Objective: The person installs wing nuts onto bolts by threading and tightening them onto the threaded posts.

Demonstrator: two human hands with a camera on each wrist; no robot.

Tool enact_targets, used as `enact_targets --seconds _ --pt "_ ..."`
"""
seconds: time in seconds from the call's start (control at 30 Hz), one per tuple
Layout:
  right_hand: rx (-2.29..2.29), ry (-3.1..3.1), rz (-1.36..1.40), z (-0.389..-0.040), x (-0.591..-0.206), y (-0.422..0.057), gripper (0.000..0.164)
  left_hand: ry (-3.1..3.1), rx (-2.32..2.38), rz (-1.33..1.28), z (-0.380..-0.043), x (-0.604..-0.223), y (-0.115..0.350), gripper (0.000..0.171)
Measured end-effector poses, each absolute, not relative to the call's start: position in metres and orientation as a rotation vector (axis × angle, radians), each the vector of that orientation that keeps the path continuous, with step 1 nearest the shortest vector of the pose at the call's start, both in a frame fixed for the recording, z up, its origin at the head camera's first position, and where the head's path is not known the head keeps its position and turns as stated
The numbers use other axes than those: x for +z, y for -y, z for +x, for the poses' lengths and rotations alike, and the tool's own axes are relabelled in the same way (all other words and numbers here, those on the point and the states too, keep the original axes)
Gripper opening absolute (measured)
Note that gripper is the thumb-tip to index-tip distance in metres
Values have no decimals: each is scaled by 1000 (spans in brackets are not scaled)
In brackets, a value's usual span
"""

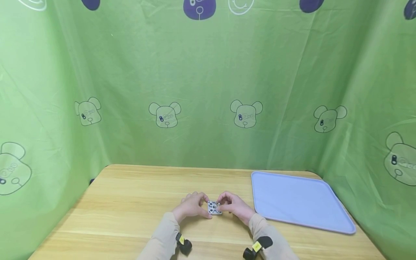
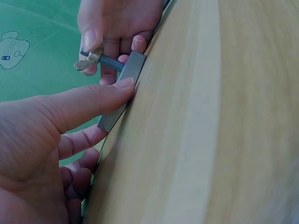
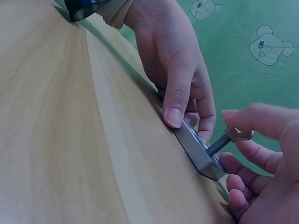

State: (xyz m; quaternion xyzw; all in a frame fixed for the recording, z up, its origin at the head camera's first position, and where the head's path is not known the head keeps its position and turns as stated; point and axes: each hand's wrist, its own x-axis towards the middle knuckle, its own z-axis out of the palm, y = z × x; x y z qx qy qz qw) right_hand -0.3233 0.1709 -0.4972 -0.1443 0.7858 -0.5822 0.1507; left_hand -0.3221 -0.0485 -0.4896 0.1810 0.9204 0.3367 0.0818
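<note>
A: Where's the block (image 3: 194,151)?

B: Flat on the table (image 1: 130,191), ringed face up, with a hand at either side of it.

A: How does the left hand (image 1: 191,207) have it?

B: It grips the block's left part, thumb on the near side and index finger on the far side, the span about as narrow as the block itself. The other fingers bend beside it.

A: And the right hand (image 1: 238,207)?

B: Just right of the block. Thumb and index finger pinch the nut (image 3: 239,135), a small brass-coloured one with wings, above the block's top. Its lower fingers curl by the block's right end; whether they touch it, I can't tell.

A: What's the nut on?

B: A threaded bolt (image 3: 218,144), standing roughly upright from the top of the block, near the right end. How deep it sits, I can't tell.

A: Anything else around?

B: A pale blue tray (image 1: 299,202) lies to the right of the block, well apart from it. Green cloth (image 1: 208,144) with bear heads hangs behind the block and off to both sides. Two beige sleeves (image 1: 162,231) reach in from the block's near side.
</note>
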Motion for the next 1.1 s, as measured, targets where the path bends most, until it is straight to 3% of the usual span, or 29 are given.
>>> enact_targets --seconds 0.4,0.8,1.1 --pt "-1788 -2195 -312 -324 -495 -171 23 -2744 1025 531 -321 -489 48 51" --pt "-1684 -2211 -456 -325 -500 -174 42 -2747 1021 539 -321 -488 48 52" --pt "-1642 -2245 -446 -325 -499 -173 33 -2751 1014 537 -322 -490 48 53"
